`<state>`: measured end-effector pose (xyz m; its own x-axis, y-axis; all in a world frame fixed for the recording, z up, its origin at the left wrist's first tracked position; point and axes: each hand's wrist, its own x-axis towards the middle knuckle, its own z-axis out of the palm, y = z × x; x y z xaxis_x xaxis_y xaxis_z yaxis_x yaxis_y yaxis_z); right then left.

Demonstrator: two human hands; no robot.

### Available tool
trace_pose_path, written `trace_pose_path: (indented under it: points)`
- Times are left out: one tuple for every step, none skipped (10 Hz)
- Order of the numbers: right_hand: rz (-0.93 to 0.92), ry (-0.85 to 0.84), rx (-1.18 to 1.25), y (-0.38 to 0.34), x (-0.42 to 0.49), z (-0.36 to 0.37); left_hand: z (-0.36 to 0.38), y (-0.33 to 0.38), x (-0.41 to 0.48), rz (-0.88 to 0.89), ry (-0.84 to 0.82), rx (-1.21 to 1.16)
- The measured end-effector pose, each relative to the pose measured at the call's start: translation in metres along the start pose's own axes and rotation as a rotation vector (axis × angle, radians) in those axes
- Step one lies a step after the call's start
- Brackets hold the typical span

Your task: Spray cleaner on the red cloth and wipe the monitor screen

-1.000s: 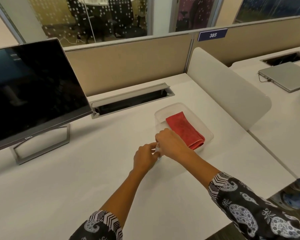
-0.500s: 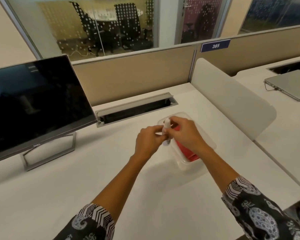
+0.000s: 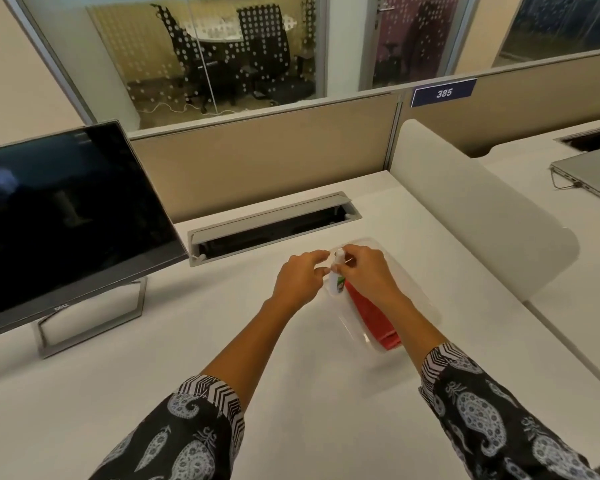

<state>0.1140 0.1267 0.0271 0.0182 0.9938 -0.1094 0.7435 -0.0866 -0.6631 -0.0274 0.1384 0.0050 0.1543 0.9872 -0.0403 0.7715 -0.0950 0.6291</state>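
A small white spray bottle point(image 3: 336, 275) with a green label stands upright between both hands, over the near-left edge of a clear plastic tray point(image 3: 426, 306). My right hand point(image 3: 368, 271) grips the bottle from the right. My left hand point(image 3: 300, 277) touches its upper part with the fingertips. The folded red cloth point(image 3: 373, 317) lies in the tray, partly hidden under my right wrist. The dark Dell monitor point(image 3: 63, 216) stands at the left on a metal stand.
A grey cable hatch point(image 3: 274, 216) is open in the white desk behind the hands. A white divider panel point(image 3: 478, 209) rises to the right, with a closed laptop point(image 3: 596, 174) on the neighbouring desk. A beige partition runs along the back.
Both hands lifted the bottle from the desk beside the tray to above its edge. The view tilted up and the hands stay together on the bottle.
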Motion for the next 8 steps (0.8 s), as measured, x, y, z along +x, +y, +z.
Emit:
trace_pose_path:
  points:
    - [-0.026, -0.023, -0.018, 0.010, 0.012, 0.009, 0.005, -0.007, 0.007, -0.032, 0.010, 0.021]
    - [-0.021, -0.035, 0.019, 0.014, 0.022, 0.021, 0.010, -0.013, 0.011, -0.023, 0.014, 0.035]
    - [0.110, -0.076, 0.018, 0.013, 0.026, 0.030, 0.012, -0.015, 0.009, -0.026, 0.023, 0.010]
    - [0.138, -0.107, -0.044, 0.016, 0.028, 0.034, 0.010, -0.016, 0.004, -0.030, 0.020, -0.008]
    - [0.131, -0.096, -0.032, 0.013, 0.023, 0.034, 0.005, -0.019, 0.000, -0.053, 0.028, -0.009]
    - [0.091, -0.072, -0.044, 0.008, 0.019, 0.028, 0.000, -0.020, -0.004, -0.061, 0.031, 0.009]
    - [0.065, 0.026, -0.015, -0.002, 0.005, 0.016, -0.014, -0.020, -0.013, -0.083, 0.047, 0.024]
    - [-0.026, 0.146, -0.060, -0.013, -0.005, 0.010, -0.024, -0.021, -0.025, -0.089, 0.090, 0.026]
